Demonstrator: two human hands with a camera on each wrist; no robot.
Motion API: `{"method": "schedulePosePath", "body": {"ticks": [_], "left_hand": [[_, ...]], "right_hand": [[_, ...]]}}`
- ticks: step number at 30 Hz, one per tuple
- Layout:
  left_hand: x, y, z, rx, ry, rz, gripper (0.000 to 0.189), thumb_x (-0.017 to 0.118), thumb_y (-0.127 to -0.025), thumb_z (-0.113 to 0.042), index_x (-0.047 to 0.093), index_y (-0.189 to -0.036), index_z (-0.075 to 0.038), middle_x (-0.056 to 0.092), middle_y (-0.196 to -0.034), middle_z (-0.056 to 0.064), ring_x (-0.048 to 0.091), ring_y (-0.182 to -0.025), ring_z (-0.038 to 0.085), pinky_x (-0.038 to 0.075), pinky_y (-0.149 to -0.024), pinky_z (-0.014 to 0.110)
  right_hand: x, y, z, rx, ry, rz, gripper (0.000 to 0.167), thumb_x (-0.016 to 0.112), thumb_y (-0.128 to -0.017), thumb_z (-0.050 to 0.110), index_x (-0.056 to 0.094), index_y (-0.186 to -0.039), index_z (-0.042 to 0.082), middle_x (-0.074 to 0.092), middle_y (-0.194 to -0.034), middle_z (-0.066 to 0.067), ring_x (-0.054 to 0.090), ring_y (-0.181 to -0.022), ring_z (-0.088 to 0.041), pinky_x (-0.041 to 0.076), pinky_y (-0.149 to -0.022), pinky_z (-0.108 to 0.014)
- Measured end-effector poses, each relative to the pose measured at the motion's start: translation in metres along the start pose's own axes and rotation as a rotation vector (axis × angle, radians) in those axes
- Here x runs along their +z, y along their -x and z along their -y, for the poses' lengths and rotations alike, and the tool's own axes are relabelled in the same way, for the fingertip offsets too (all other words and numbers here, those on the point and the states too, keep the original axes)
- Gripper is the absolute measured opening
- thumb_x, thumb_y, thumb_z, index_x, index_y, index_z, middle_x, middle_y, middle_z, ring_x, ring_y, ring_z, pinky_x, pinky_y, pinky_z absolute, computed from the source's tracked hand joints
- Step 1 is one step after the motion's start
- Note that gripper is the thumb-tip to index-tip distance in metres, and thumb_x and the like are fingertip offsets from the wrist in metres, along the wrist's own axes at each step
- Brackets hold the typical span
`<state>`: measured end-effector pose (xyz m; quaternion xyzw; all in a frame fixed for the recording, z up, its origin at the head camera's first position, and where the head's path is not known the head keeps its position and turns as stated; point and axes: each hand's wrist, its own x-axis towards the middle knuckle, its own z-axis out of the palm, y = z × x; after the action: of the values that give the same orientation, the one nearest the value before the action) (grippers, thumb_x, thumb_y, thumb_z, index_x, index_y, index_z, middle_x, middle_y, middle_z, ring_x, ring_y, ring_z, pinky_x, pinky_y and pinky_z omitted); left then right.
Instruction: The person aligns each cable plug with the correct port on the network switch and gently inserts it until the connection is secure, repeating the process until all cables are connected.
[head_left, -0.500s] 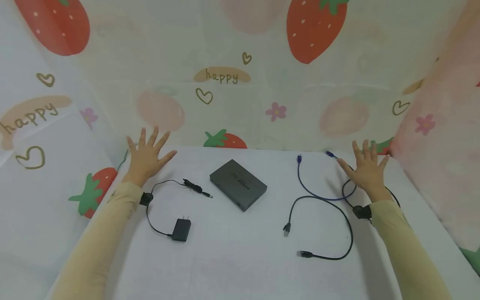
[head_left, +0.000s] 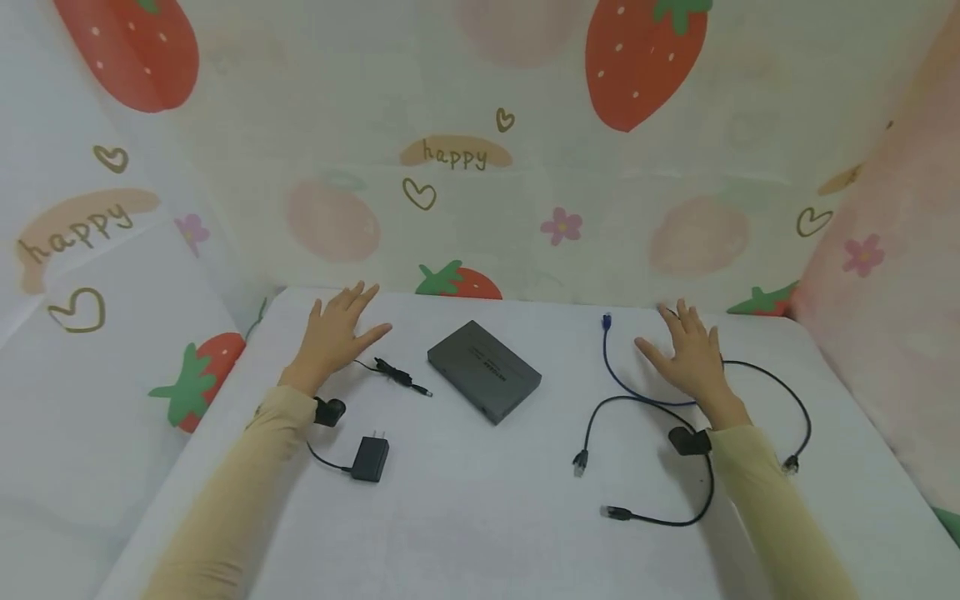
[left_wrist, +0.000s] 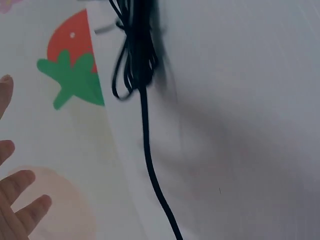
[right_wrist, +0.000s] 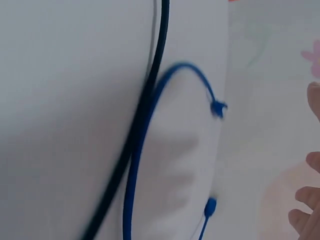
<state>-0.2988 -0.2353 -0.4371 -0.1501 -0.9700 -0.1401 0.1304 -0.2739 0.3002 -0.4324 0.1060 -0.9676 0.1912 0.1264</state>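
My left hand [head_left: 333,333], fingers spread, hovers beyond the power adapter's cord, left of the flat dark grey network box [head_left: 483,371]. It holds nothing. The black power adapter [head_left: 371,458] lies nearer me, prongs pointing away. Its tied cord bundle [head_left: 393,372] lies near the thumb and looms large in the left wrist view [left_wrist: 140,55]. My right hand [head_left: 693,358], also spread and holding nothing, is over a blue network cable [head_left: 609,354] and partly hides it. A black network cable [head_left: 667,522] curves below that hand. In the right wrist view the blue cable [right_wrist: 145,130] runs beside a black one.
Another length of black cable [head_left: 798,400] loops right of my right hand, ending in a clear plug [head_left: 791,464]. Cloth with strawberry prints [head_left: 472,279] hangs behind the white table [head_left: 480,525] and at both sides. Each wrist carries a small black camera [head_left: 688,440].
Both hands have moved inward from the table's sides, the left one rightward and the right one leftward. They have also come slightly nearer me. The head view has shifted a little; the objects lie unchanged.
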Motion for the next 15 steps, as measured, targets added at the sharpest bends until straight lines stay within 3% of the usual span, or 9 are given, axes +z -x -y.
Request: {"method": "schedulePosePath", "body": {"ticks": [6, 15], "left_hand": [[0.010, 0.001, -0.018, 0.039, 0.040, 0.026, 0.071, 0.053, -0.087, -0.054, 0.034, -0.144, -0.017, 0.033, -0.148, 0.014, 0.032, -0.133, 0.035, 0.017, -0.105, 0.067], [0.019, 0.006, -0.037, 0.047, 0.108, 0.125, 0.069, 0.054, -0.088, -0.053, 0.035, -0.144, -0.016, 0.041, -0.143, 0.014, 0.039, -0.129, 0.035, 0.020, -0.105, 0.065]], "right_hand": [[0.016, 0.002, 0.019, -0.052, -0.027, 0.022, 0.075, 0.052, -0.089, 0.050, 0.028, -0.145, 0.008, 0.018, -0.149, -0.028, 0.011, -0.138, -0.045, 0.003, -0.104, -0.070], [0.036, 0.009, 0.046, -0.101, -0.048, 0.020, 0.073, 0.053, -0.088, 0.052, 0.034, -0.143, 0.007, 0.026, -0.147, -0.026, 0.018, -0.137, -0.043, 0.009, -0.106, -0.068]]}}
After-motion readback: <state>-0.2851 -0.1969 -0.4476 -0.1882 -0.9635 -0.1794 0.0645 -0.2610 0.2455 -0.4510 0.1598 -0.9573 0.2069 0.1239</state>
